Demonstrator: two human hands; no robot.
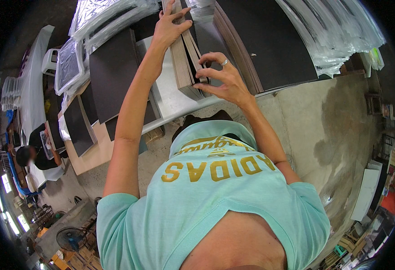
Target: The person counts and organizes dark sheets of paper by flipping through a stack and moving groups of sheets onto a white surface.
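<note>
A stack of thin brown boards [185, 63] stands on edge on a white table [170, 101] in front of me. My left hand [169, 26] rests on the far top edge of the stack, fingers spread over it. My right hand [220, 76] is at the near end, with its fingertips pinching the edges of some boards and parting them. A ring shows on one finger of that hand.
Large black sheets [113, 72] lie to the left and right of the stack. Plastic-wrapped bundles [337, 31] are piled at the back. Another person [35, 153] sits at a table far left. A fan [71, 237] stands on the concrete floor.
</note>
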